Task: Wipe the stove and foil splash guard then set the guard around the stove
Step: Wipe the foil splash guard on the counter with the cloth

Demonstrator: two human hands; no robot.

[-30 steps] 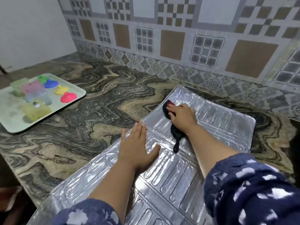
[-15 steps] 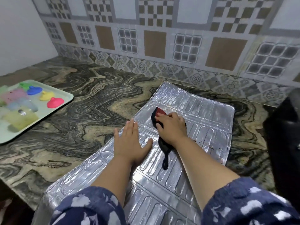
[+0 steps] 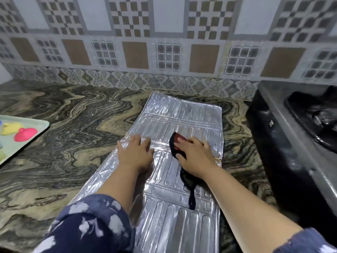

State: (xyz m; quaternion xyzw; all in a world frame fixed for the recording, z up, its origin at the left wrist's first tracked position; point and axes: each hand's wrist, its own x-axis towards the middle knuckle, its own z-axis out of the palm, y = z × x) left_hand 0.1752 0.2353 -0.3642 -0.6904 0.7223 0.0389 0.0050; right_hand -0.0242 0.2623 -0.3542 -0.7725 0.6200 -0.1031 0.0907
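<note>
Stretching from the near edge toward the tiled wall, the marbled table (image 3: 69, 136) carries everything, and on it the foil splash guard (image 3: 182, 114) lies flat and unfolded, not yet stood up. At the far right sits the black stove (image 3: 284, 143), just beside the guard but with nothing set around it; whether its top has been wiped I cannot tell. A pale green tray (image 3: 39, 130) with coloured silicone pieces rests well apart at the left edge. The left hand (image 3: 135, 152) presses down on the foil, fingers spread and holding nothing, steadying the sheet. The right hand (image 3: 195, 157) lies palm-down with fingers curled over a dark cloth (image 3: 177, 142) with a red patch, its tail trailing toward the camera. By my reading the guard's wiping is midway: the nearer panels remain, then the guard must be raised around the stove.
</note>
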